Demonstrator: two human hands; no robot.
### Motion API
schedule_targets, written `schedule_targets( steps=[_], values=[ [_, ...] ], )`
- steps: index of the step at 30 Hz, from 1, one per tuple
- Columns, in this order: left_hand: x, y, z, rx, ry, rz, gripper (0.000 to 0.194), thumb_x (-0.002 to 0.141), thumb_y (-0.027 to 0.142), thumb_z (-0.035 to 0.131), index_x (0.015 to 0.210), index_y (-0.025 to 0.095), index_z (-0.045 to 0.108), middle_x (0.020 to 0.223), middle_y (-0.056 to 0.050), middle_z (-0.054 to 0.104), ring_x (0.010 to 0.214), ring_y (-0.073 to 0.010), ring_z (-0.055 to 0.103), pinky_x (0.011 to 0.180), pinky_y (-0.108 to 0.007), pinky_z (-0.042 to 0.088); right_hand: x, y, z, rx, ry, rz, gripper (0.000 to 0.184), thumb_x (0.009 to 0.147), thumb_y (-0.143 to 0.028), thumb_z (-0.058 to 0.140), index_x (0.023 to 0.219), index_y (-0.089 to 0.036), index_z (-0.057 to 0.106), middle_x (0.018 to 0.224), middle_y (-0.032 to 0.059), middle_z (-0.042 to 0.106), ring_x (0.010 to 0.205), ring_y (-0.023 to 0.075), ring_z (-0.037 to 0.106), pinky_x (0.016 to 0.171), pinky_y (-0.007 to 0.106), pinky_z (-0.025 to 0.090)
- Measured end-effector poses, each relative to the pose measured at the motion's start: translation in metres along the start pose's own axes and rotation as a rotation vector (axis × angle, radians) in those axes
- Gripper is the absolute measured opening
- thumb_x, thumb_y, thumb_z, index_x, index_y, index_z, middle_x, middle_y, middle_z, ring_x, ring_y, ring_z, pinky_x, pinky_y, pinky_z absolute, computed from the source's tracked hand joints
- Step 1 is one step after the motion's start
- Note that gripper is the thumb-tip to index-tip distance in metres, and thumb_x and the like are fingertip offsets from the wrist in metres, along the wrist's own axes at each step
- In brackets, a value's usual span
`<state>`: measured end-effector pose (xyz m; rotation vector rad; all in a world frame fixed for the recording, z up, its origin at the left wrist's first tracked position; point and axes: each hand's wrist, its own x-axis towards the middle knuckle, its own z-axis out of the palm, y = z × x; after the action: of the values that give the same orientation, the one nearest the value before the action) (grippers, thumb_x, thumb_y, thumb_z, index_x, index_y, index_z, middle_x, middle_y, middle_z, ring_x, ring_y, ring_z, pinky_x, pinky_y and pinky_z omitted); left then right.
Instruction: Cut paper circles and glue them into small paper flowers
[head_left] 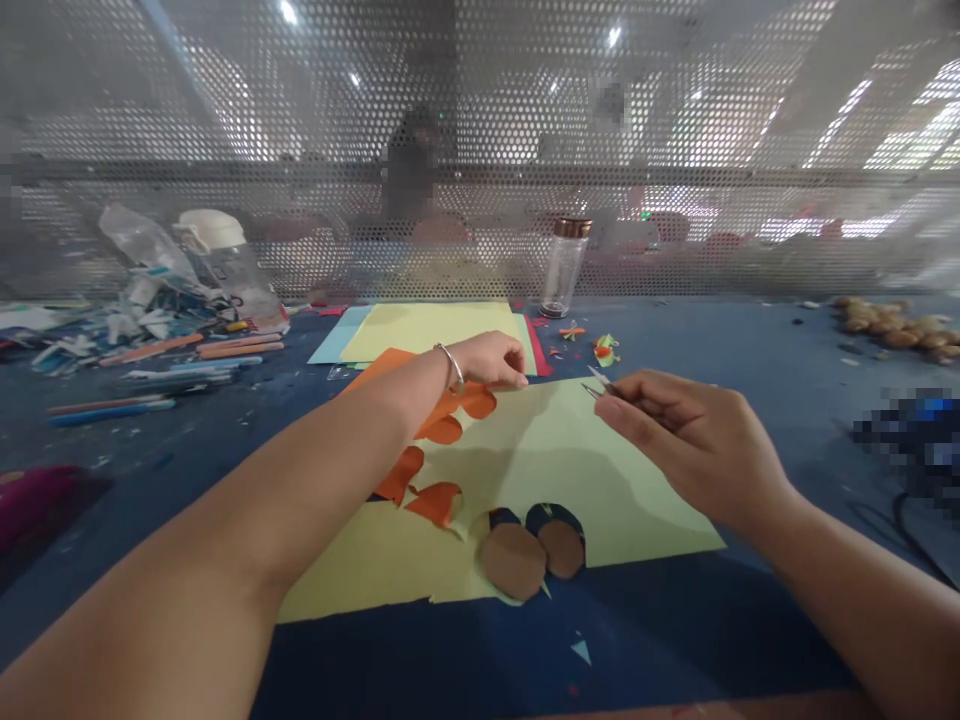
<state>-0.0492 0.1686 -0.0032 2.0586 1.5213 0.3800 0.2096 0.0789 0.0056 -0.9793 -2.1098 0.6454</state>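
Note:
My left hand, a silver bangle on its wrist, is over the top edge of a pale green paper sheet. Its fingers are curled together, and anything between them is too hidden to make out. At the sheet's upper right, my right hand grips small scissors, their two pointed tips parted and aimed left. Orange paper cut-outs lie partly under my left forearm. Two rounded brown pieces with dark blue paper beneath rest at the sheet's lower edge.
Stacked yellow and blue paper lies behind, near a glass bottle. Pens, scraps and a white-lidded bottle crowd the left. Paper bits are scattered beyond the sheet. A perforated metal screen borders the blue table.

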Motion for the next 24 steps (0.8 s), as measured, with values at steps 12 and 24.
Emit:
schedule_targets(
  steps=[12, 24],
  values=[
    [0.008, -0.001, -0.003, 0.03, -0.131, -0.04, 0.033, 0.061, 0.046, 0.081, 0.077, 0.019, 0.071, 0.084, -0.004, 0.072, 0.082, -0.0203, 0.061, 0.071, -0.028, 0.042, 0.002, 0.002, 0.002, -0.036, -0.011, -0.004, 0.043, 0.094, -0.059, 0.058, 0.076, -0.02, 0.06, 0.062, -0.0028, 0.043, 0.054, 0.0099, 0.034, 0.048, 0.025, 0.028],
    [0.007, 0.012, -0.009, -0.043, -0.084, 0.023, 0.027, 0.063, 0.044, 0.078, 0.072, 0.02, 0.069, 0.075, 0.0, 0.066, 0.075, -0.0184, 0.056, 0.071, -0.029, 0.04, 0.001, 0.0, 0.0, -0.046, 0.026, -0.004, 0.043, 0.094, -0.06, 0.058, 0.077, -0.02, 0.061, 0.062, -0.0024, 0.045, 0.053, 0.0103, 0.035, 0.047, 0.026, 0.028]
  ],
)
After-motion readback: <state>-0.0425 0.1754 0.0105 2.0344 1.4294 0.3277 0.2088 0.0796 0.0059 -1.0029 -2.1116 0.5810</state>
